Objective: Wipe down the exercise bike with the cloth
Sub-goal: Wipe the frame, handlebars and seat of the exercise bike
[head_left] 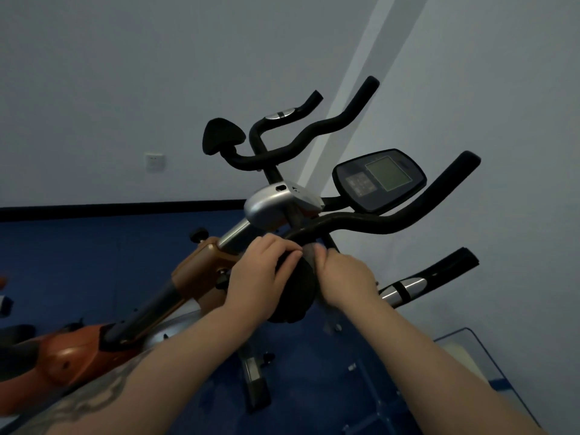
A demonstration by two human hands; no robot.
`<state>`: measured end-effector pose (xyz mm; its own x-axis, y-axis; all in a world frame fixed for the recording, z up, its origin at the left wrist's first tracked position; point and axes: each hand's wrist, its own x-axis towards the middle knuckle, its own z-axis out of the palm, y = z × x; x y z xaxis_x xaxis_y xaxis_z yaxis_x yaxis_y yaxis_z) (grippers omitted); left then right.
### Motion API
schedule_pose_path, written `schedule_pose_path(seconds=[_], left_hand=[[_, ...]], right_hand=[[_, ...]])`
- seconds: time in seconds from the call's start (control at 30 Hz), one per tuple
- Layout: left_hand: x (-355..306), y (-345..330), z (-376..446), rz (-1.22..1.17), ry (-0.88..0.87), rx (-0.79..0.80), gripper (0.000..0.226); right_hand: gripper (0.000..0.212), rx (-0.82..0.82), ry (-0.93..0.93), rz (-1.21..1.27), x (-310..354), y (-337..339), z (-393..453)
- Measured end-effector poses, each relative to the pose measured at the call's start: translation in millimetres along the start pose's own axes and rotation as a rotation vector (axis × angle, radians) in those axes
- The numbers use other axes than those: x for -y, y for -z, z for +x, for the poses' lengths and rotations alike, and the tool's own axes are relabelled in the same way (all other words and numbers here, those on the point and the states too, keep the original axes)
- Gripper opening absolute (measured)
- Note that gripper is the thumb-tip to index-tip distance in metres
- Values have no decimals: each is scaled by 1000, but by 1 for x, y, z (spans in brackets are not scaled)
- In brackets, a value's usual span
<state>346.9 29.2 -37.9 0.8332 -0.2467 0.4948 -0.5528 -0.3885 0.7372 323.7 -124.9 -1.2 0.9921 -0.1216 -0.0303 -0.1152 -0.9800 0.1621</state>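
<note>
The exercise bike fills the middle of the view, with black foam handlebars (354, 221), a console (381, 178) and an orange frame (201, 268). My left hand (260, 273) curls over the near black elbow pad (296, 293) and grips its top edge. My right hand (343, 276) is closed just to the right of it, pinching a small grey cloth (309, 250) against the handlebar where it meets the pad. Most of the cloth is hidden under my fingers. A second elbow pad (221, 135) sits on the far side.
A pale wall (125, 73) with a socket (154, 161) stands behind the bike. Blue floor mats (78, 246) lie below. A glass-topped table corner (470, 346) juts in at the lower right. The bike's chrome pulse grip (405, 287) sticks out to the right.
</note>
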Motion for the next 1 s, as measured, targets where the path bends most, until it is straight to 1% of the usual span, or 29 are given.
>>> schedule_pose_path(seconds=[0.07,0.13,0.17,0.2,0.27,0.3,0.37,0.4,0.43,0.5,0.53,0.57,0.63,0.67,0.73,0.77,0.83,0.9,1.0], left_hand=[[0,0,-2,-26,15,-14,19],[1,-1,-5,-32,11,-3,18],[2,-1,-6,-32,13,6,18],[3,-1,-6,-32,17,10,18],[4,1,-4,-33,19,11,18],[4,2,-3,-34,15,8,18],[5,3,-2,-38,9,6,16],[4,3,-3,-44,13,12,15],[3,2,-5,-50,21,18,15],[1,2,-5,-57,22,26,17],[0,2,-5,-60,15,29,17],[1,3,-4,-65,10,29,18],[2,4,-2,-71,6,18,18],[3,5,-1,-71,6,13,18],[3,4,-1,-77,-1,14,17],[3,4,-2,-84,-5,16,17],[3,3,-3,-101,-11,17,17],[4,3,-4,-112,-19,15,18],[5,3,-1,-123,-30,-5,20]], right_hand=[[35,-14,-94,62,3,-1,8],[44,-52,-189,59,2,-4,-6],[46,-117,-158,7,0,-11,-16],[47,-123,-121,-11,-1,-14,-24],[51,-31,-110,65,-5,-6,-18],[54,49,-128,140,-6,-2,-6],[59,194,-197,381,-4,8,12],[58,211,-221,467,-1,9,12],[55,184,-222,463,0,6,8],[48,72,-188,280,-1,-3,-8],[46,53,-174,219,-3,-5,-16],[46,69,-163,213,-6,-6,-17],[51,176,-162,286,-7,2,-3],[55,217,-183,363,-6,6,6],[60,224,-235,524,-3,12,15],[60,210,-239,534,-2,11,13],[57,187,-203,426,-4,6,3],[54,211,-188,345,-10,0,-6],[62,248,-182,405,-10,5,8]])
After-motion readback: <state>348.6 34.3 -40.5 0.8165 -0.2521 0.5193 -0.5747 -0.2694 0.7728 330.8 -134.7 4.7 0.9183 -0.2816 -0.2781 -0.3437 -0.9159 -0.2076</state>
